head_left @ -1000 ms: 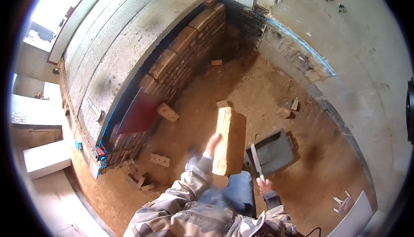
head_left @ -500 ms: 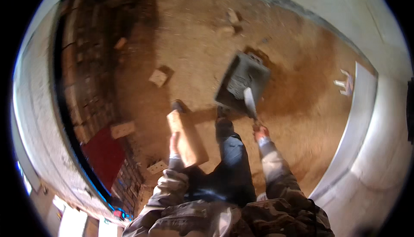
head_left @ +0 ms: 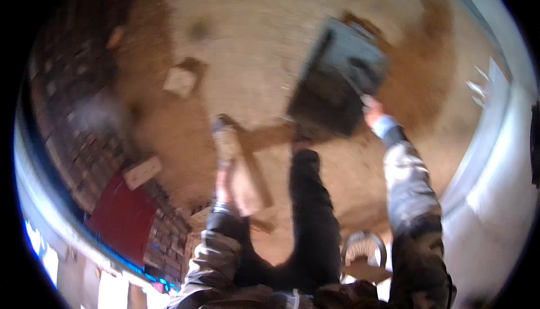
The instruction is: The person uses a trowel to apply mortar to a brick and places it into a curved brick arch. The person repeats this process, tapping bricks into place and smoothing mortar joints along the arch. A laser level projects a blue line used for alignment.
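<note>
My left hand (head_left: 223,182) is closed on the side of a long pale-orange brick (head_left: 246,188), held low by my left leg; motion blurs the fingers. My right hand (head_left: 373,113) grips the handle of a trowel (head_left: 356,87), reaching over the near right part of a dark rectangular mortar pan (head_left: 305,81). The trowel's blade is smeared and hard to tell from the grey mortar (head_left: 365,67) in the pan. The pan rests on the dirt floor in front of my right foot.
Stacked bricks (head_left: 73,112) line the left side, with a red panel (head_left: 124,219) and a loose brick (head_left: 142,172) beside them. A pale block (head_left: 180,81) lies ahead on the floor. A white wall (head_left: 495,196) curves along the right. Behind my right leg stands a round-rimmed object (head_left: 363,247).
My right hand has moved forward and right with the trowel, now over the pan's mortar. The left hand still holds the brick, at a slightly different angle. The view has shifted.
</note>
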The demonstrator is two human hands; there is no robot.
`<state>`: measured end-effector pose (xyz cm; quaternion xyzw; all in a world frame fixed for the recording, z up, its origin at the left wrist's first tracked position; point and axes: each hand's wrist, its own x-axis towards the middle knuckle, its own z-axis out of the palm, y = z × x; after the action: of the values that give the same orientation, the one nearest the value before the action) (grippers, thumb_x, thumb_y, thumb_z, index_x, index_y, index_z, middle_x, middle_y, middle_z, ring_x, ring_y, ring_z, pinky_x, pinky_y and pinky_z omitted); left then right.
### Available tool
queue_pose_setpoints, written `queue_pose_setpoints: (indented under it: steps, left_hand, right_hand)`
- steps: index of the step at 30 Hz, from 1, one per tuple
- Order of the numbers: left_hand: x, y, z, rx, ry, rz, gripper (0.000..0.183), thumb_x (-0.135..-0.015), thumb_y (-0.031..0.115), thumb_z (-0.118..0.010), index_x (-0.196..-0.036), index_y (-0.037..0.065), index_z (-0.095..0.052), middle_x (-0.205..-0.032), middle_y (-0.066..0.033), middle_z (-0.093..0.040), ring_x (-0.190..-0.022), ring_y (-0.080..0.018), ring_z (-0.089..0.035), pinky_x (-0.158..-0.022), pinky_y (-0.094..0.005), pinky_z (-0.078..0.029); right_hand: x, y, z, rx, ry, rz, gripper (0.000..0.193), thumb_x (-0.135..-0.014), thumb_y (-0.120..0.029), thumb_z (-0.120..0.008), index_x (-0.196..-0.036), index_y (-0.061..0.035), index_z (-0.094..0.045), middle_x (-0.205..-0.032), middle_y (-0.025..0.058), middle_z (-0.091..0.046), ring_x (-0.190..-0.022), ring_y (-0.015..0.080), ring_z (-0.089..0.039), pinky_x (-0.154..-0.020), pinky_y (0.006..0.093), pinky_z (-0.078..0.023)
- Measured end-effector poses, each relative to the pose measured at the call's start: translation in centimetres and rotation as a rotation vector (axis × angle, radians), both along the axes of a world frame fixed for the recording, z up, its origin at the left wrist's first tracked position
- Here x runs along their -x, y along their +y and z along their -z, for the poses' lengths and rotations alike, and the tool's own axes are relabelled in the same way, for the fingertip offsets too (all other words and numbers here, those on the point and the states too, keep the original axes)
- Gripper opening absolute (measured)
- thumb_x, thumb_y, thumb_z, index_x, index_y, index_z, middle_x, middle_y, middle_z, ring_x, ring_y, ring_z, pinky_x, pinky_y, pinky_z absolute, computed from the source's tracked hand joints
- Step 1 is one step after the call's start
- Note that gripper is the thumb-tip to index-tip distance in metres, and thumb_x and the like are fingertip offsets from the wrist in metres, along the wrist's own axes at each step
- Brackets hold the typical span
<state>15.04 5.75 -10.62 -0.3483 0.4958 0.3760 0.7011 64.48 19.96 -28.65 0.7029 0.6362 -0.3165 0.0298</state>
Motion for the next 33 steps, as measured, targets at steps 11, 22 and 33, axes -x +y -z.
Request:
queue_pose_setpoints:
  steps: [11, 22, 33]
  left_hand:
    - [-0.5, -1.6, -3.1, -0.059, 0.088, -0.015, 0.057, -0.089, 0.045, -0.063, -0.134, 0.013, -0.05, -0.107, -0.0061, -0.066, -0.086, -0.0188, -0.066, -0.078, -0.032, -0.054]
    - [-0.6, -1.7, -1.2, -0.326, 0.262, 0.111, 0.096, -0.084, 0.044, -0.069, -0.155, 0.007, -0.016, -0.143, -0.0139, -0.045, -0.126, -0.0227, -0.047, -0.104, -0.0342, -0.04]
    - [1.6, 0.0, -3.6, -0.295, 0.221, 0.202, 0.107, -0.076, 0.045, -0.072, -0.155, 0.006, -0.011, -0.149, -0.0211, -0.035, -0.134, -0.0279, -0.039, -0.111, -0.0349, -0.031]
  right_hand:
    - [12.6, -8.0, 1.4, 0.411, -0.281, -0.291, 0.033, -0.097, -0.013, -0.049, -0.126, 0.0036, -0.049, -0.11, 0.0294, -0.064, -0.1, 0.0405, -0.065, -0.084, 0.0443, -0.054]
    - [-0.6, -0.6, 1.3, 0.59, 0.116, -0.291, 0.062, -0.081, 0.012, -0.047, -0.142, 0.0035, -0.041, -0.146, 0.0185, -0.044, -0.135, 0.0248, -0.042, -0.113, 0.0347, -0.031]
    - [-2.9, -5.0, 9.0, 0.61, 0.155, 0.382, 0.052, -0.094, 0.001, -0.045, -0.145, 0.0008, -0.038, -0.146, 0.0165, -0.045, -0.132, 0.0257, -0.045, -0.113, 0.0361, -0.033]
